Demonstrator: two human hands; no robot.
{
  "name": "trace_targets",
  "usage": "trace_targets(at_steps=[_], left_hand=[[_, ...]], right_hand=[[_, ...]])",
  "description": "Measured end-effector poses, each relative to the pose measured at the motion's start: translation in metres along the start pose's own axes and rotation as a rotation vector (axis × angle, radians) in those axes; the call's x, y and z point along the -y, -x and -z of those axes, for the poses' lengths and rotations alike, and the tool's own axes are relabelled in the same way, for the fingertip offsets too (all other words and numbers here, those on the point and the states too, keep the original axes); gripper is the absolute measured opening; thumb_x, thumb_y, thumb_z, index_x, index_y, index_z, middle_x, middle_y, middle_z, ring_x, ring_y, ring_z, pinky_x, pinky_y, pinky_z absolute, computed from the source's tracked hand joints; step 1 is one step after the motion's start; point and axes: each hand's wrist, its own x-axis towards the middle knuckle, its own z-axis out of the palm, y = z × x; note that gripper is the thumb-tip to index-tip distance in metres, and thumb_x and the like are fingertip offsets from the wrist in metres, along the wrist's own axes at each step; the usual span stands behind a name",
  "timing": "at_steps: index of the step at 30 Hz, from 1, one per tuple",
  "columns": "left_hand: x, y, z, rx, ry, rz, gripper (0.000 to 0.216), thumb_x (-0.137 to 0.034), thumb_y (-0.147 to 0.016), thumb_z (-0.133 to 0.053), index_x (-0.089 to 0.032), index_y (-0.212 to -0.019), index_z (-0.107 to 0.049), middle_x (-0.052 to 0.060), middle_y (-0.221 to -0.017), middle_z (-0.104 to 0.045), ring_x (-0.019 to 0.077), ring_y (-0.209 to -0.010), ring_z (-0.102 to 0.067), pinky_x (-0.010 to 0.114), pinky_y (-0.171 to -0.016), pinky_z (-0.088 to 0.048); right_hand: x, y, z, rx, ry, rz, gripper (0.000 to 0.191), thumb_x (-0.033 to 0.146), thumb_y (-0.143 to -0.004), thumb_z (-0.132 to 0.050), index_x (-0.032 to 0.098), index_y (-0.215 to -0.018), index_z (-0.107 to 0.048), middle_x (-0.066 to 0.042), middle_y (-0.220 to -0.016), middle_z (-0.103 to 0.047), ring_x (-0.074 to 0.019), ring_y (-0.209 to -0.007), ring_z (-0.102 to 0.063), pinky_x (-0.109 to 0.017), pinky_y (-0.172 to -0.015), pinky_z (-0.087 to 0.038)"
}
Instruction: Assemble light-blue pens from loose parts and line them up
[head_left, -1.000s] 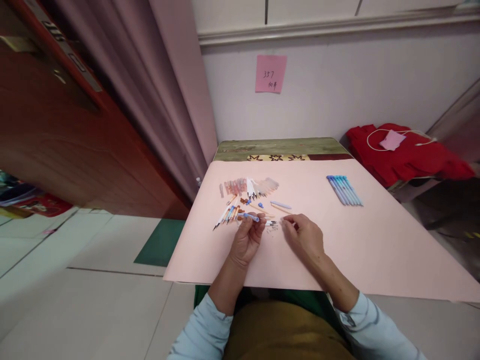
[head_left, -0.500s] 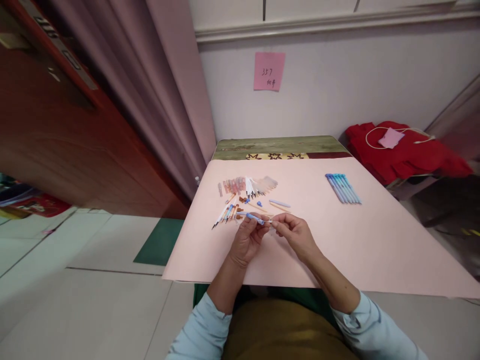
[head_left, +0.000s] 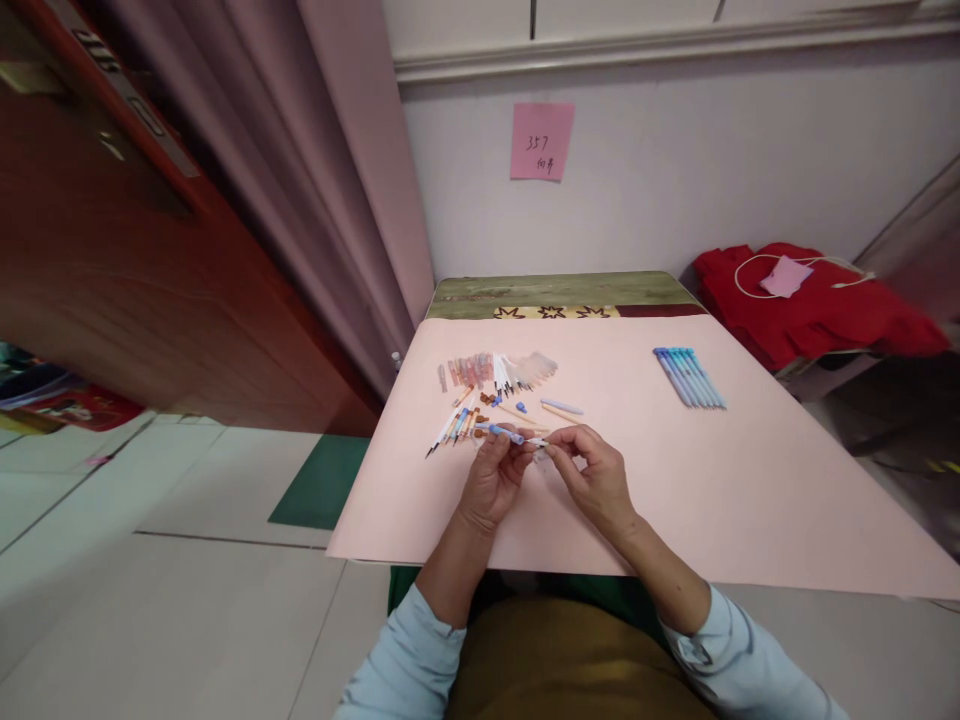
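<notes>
My left hand is closed round a blue pen barrel, which lies nearly level above the table. Close beside it, my right hand pinches a thin white piece, seemingly a pen refill, at the barrel's right end. Fingers hide part of this piece, so how far it sits in the barrel I cannot tell. Just beyond the hands lie loose refills and pen parts, small brown and blue caps, and a pale blue barrel with a tan one.
A neat row of finished-looking blue pens lies at the right of the pink-covered table. Clear sleeves and white refills are spread at the back left. Red cloth with a cable stands beyond the right edge.
My right hand has shifted slightly away from the barrel's end, and more of the thin white piece shows between the hands. The left hand keeps its hold on the barrel.
</notes>
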Motion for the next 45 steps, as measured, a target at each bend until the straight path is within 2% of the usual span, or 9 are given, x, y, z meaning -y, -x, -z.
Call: trace_targets(at_steps=[5,9,11,17,28,33,36,40,45], left_hand=[[0.001,0.000,0.000,-0.080,0.052,0.044,0.019,-0.021,-0.076,-0.076,-0.012,-0.088,-0.064,0.003,-0.078,-0.068,0.0078,-0.064,-0.064,0.014,-0.059,-0.054],[0.002,-0.001,0.002,-0.167,0.106,0.084,0.011,-0.017,-0.079,-0.072,-0.010,-0.083,-0.064,0.002,-0.070,-0.064,0.0057,-0.058,-0.060,0.012,-0.055,-0.052],[0.001,-0.002,0.003,-0.162,0.147,0.124,0.007,-0.016,-0.085,-0.065,-0.009,-0.084,-0.064,0.003,-0.071,-0.063,0.0054,-0.058,-0.059,0.011,-0.054,-0.051],[-0.007,0.000,0.006,-0.088,0.332,0.215,0.023,-0.020,-0.098,-0.043,-0.010,-0.091,-0.062,0.003,-0.073,-0.057,0.0009,-0.051,-0.051,0.004,-0.045,-0.044],[-0.007,-0.001,0.010,-0.087,0.361,0.219,0.024,-0.024,-0.098,-0.043,-0.012,-0.091,-0.062,0.002,-0.070,-0.055,0.0005,-0.051,-0.050,0.003,-0.045,-0.043],[-0.008,0.000,0.008,-0.038,0.249,0.197,0.015,-0.022,-0.094,-0.051,-0.012,-0.090,-0.062,0.002,-0.074,-0.058,0.0016,-0.054,-0.053,0.005,-0.047,-0.046],[-0.008,0.000,0.008,-0.010,0.222,0.165,0.011,-0.021,-0.091,-0.057,-0.011,-0.090,-0.063,0.004,-0.077,-0.061,0.0040,-0.059,-0.059,0.007,-0.050,-0.050],[-0.007,-0.001,0.005,-0.039,0.118,0.128,0.009,-0.020,-0.088,-0.059,-0.012,-0.091,-0.064,0.006,-0.080,-0.068,0.0075,-0.062,-0.065,0.011,-0.053,-0.053],[-0.002,0.000,-0.001,-0.059,-0.059,0.084,0.013,-0.021,-0.084,-0.066,-0.011,-0.091,-0.064,0.009,-0.085,-0.073,0.0097,-0.063,-0.068,0.013,-0.054,-0.054]], right_hand=[[0.014,-0.001,0.003,-0.064,0.084,0.052,0.010,0.028,-0.090,-0.055,0.021,-0.086,-0.062,-0.002,-0.076,-0.062,-0.0138,-0.065,-0.056,-0.027,-0.064,-0.048],[0.023,-0.002,0.000,-0.049,0.130,0.127,0.007,0.024,-0.088,-0.055,0.022,-0.087,-0.062,-0.001,-0.073,-0.061,-0.0128,-0.062,-0.055,-0.025,-0.062,-0.048],[0.026,-0.002,-0.001,-0.056,0.146,0.142,0.007,0.022,-0.088,-0.055,0.021,-0.087,-0.062,-0.001,-0.073,-0.061,-0.0123,-0.062,-0.055,-0.025,-0.062,-0.048],[0.032,-0.005,-0.005,-0.070,0.201,0.185,0.007,0.021,-0.088,-0.057,0.021,-0.087,-0.064,-0.002,-0.078,-0.065,-0.0109,-0.063,-0.058,-0.023,-0.062,-0.047],[0.039,-0.005,-0.010,-0.020,0.254,0.200,0.012,0.024,-0.090,-0.055,0.022,-0.086,-0.065,-0.002,-0.079,-0.068,-0.0109,-0.063,-0.059,-0.023,-0.060,-0.046],[0.016,-0.005,0.003,-0.060,0.375,0.051,0.015,0.028,-0.088,-0.053,0.021,-0.084,-0.065,-0.002,-0.078,-0.066,-0.0114,-0.061,-0.057,-0.024,-0.061,-0.042],[-0.011,-0.008,0.019,-0.040,0.482,-0.174,0.016,0.033,-0.084,-0.055,0.022,-0.080,-0.066,-0.001,-0.079,-0.067,-0.0125,-0.060,-0.056,-0.025,-0.058,-0.039],[-0.034,-0.009,0.038,0.079,0.515,-0.425,0.018,0.034,-0.080,-0.054,0.024,-0.077,-0.068,-0.001,-0.075,-0.068,-0.0163,-0.063,-0.058,-0.026,-0.056,-0.036],[-0.036,-0.002,0.036,0.129,0.391,-0.447,0.019,0.034,-0.077,-0.053,0.024,-0.077,-0.069,0.001,-0.070,-0.067,-0.0164,-0.062,-0.060,-0.026,-0.056,-0.037]])
